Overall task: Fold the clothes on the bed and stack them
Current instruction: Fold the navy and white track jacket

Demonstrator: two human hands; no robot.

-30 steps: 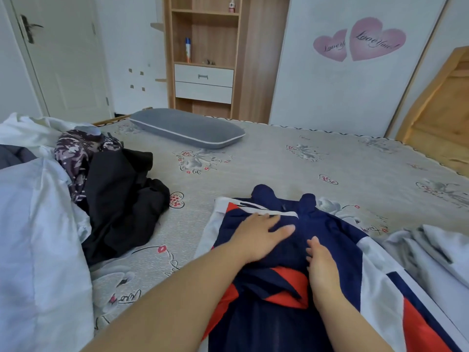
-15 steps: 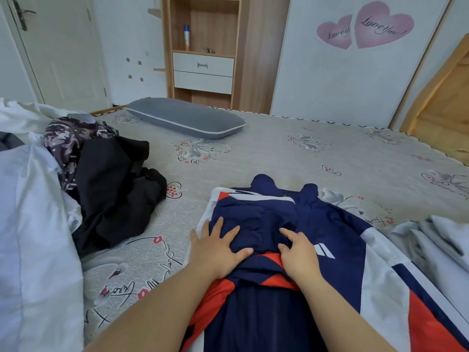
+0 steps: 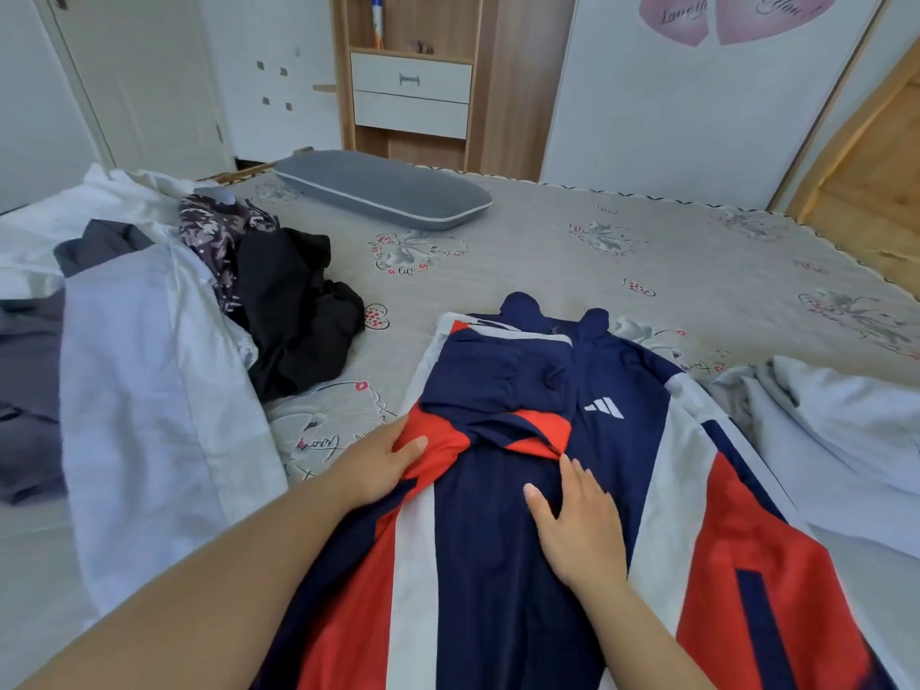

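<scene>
Covering bed: floral grey sheet

Navy, red and white jacket flat on bed, left sleeve folded inward

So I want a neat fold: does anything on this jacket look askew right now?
Yes. The folded-in sleeve lies bunched and crooked across the jacket chest, red cuff area rumpled by the left hand. The right hand rests flat on the front.
</scene>
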